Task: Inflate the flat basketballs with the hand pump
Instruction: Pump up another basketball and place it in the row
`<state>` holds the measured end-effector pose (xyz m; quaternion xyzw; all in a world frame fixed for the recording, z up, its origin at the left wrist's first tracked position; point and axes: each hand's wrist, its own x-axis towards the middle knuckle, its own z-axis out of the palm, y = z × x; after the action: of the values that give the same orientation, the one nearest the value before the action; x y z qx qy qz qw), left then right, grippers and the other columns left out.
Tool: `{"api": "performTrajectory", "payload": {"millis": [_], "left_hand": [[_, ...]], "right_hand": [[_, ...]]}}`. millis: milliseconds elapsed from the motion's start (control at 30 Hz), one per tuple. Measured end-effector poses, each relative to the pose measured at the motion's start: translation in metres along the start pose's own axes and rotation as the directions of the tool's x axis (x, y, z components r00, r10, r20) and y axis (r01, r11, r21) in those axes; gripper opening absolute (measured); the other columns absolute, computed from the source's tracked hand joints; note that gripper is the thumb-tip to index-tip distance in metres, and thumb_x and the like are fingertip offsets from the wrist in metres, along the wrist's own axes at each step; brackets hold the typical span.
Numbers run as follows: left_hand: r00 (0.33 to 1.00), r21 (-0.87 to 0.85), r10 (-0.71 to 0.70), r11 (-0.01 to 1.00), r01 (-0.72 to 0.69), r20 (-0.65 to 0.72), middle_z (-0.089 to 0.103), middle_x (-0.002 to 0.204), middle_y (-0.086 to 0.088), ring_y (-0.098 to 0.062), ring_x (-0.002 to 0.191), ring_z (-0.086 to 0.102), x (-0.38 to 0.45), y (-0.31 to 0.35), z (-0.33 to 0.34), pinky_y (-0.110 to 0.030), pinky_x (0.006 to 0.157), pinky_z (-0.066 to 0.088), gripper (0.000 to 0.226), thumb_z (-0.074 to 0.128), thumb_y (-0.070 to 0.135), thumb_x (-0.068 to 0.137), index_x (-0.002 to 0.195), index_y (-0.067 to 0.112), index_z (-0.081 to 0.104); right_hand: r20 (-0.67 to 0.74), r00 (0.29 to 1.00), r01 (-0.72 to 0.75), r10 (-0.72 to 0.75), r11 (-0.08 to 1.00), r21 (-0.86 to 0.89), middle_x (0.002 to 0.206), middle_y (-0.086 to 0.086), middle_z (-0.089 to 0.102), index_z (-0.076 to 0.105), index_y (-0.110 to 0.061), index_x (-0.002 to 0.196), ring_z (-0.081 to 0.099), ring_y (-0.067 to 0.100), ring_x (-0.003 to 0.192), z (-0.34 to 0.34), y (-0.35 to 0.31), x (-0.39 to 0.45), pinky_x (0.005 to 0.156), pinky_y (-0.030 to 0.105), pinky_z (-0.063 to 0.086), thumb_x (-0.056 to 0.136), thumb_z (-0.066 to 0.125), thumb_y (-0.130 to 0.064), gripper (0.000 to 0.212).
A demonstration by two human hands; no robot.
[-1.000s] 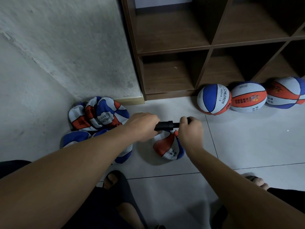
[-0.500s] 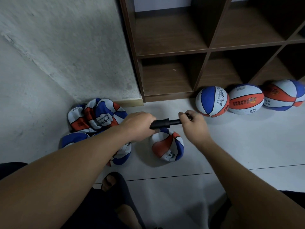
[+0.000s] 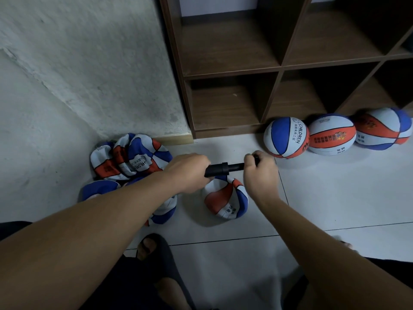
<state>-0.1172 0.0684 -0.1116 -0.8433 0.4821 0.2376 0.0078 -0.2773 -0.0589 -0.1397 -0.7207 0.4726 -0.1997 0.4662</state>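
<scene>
Pump ends hidden, needle link unseen

Left hand (image 3: pixel 188 172) and right hand (image 3: pixel 260 170) cover both ends of the black cylindrical hand pump (image 3: pixel 222 169); its connection to the crumpled blue-white-orange basketball (image 3: pixel 225 201) isn't visible.

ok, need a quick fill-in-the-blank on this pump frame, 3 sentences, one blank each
1. The left hand and the right hand both hold the black ____.
2. ____ inflated balls sit on the floor in front of the wooden shelf.
3. The half-flat ball lies directly ____ the pump.

Missing words: pump; three; below
</scene>
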Motion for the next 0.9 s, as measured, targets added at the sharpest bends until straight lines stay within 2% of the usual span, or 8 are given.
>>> {"api": "performTrajectory", "payload": {"millis": [100,200,300,467,633,800,900], "left_hand": [[1.000,0.005,0.007,1.000,-0.007,-0.023,0.067,0.073,0.002,-0.021,0.065,0.066,0.000,0.005,-0.001,-0.031,0.055,0.044,0.025,0.065,0.044,0.101,0.083,0.027,0.067],[0.999,0.048,0.022,0.999,-0.021,-0.025,0.067,0.075,0.003,-0.020,0.066,0.066,0.000,0.009,-0.002,-0.032,0.056,0.043,0.020,0.067,0.045,0.101,0.090,0.029,0.069],[0.999,0.048,0.024,0.999,-0.023,-0.024,0.067,0.075,0.003,-0.019,0.066,0.066,0.000,0.010,-0.001,-0.032,0.056,0.042,0.023,0.067,0.049,0.101,0.089,0.029,0.066],[1.000,-0.007,0.018,1.000,-0.018,0.006,0.067,0.074,0.003,-0.019,0.065,0.066,-0.001,0.003,-0.002,-0.032,0.055,0.042,0.031,0.065,0.054,0.101,0.083,0.028,0.065],[0.997,-0.044,-0.071,0.996,0.072,0.025,0.071,0.075,0.000,-0.023,0.067,0.072,-0.002,-0.025,-0.006,-0.038,0.059,0.057,0.032,0.069,0.056,0.097,0.083,0.027,0.068],[0.998,-0.012,-0.048,0.999,0.048,0.033,0.065,0.070,0.002,-0.020,0.058,0.062,0.000,-0.019,-0.006,-0.033,0.053,0.047,0.033,0.068,0.051,0.098,0.080,0.024,0.068],[0.999,0.040,-0.021,0.999,0.020,0.034,0.067,0.072,0.002,-0.019,0.061,0.064,0.000,-0.010,-0.008,-0.031,0.053,0.046,0.031,0.069,0.052,0.100,0.081,0.027,0.067]], "right_hand": [[0.058,0.998,0.010,-0.011,1.000,0.024,0.066,0.004,0.054,0.056,-0.010,0.080,0.048,0.020,0.058,0.012,-0.005,-0.004,0.054,0.037,0.037,0.105,0.052,-0.022,0.028],[0.109,0.994,0.022,-0.025,1.000,0.022,0.072,0.008,0.059,0.057,-0.010,0.083,0.054,0.025,0.065,0.020,-0.005,-0.008,0.061,0.047,0.046,0.105,0.050,-0.026,0.028],[0.135,0.990,0.027,-0.030,0.999,0.023,0.073,0.009,0.060,0.059,-0.010,0.085,0.055,0.024,0.067,0.020,-0.002,-0.007,0.067,0.053,0.050,0.106,0.049,-0.028,0.030],[0.237,0.968,0.084,-0.081,0.996,0.000,0.067,0.002,0.054,0.061,-0.010,0.088,0.047,0.013,0.058,0.003,-0.001,0.004,0.058,0.042,0.042,0.110,0.050,-0.031,0.033],[0.131,0.990,0.038,-0.042,0.999,0.030,0.068,0.006,0.048,0.055,0.000,0.084,0.042,0.015,0.062,-0.042,0.012,0.035,0.060,0.036,0.035,0.106,0.050,-0.022,0.032],[0.007,0.999,-0.033,0.033,0.998,0.051,0.069,0.006,0.050,0.055,0.000,0.081,0.043,0.019,0.066,-0.029,0.014,0.023,0.061,0.038,0.034,0.103,0.050,-0.018,0.028],[0.008,0.999,-0.046,0.046,0.998,0.035,0.067,0.005,0.052,0.056,-0.002,0.081,0.045,0.019,0.062,-0.007,0.010,0.006,0.059,0.038,0.034,0.106,0.049,-0.018,0.030]]}}
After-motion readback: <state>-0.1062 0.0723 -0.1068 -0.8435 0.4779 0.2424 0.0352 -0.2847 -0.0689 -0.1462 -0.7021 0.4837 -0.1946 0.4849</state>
